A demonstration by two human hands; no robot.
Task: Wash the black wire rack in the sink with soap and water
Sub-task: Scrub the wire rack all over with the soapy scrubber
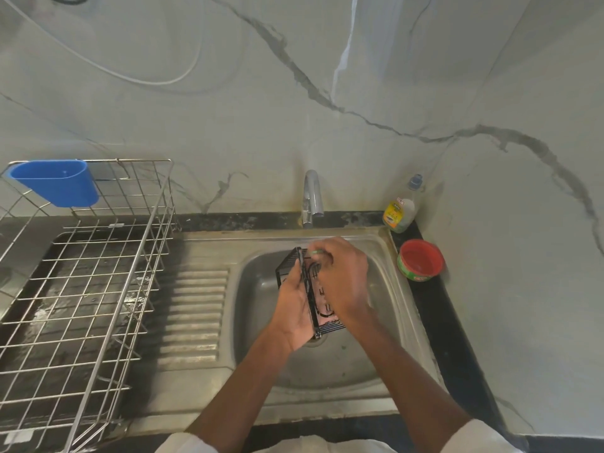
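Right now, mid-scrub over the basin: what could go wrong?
1. The left hand holds the black wire rack by one edge; if wet or soapy, it might slip into the sink.
2. The right hand works inside the wires; fingers could snag.
3. The red tub sits open beside the basin; splashes may reach it.

Black wire rack (287, 268) tilted on edge above steel sink (261, 322) basin, held up.

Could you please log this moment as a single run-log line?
step: scrubbing | left hand: holds black wire rack over sink | right hand: pinches green scrubber on rack | faucet: no water visible
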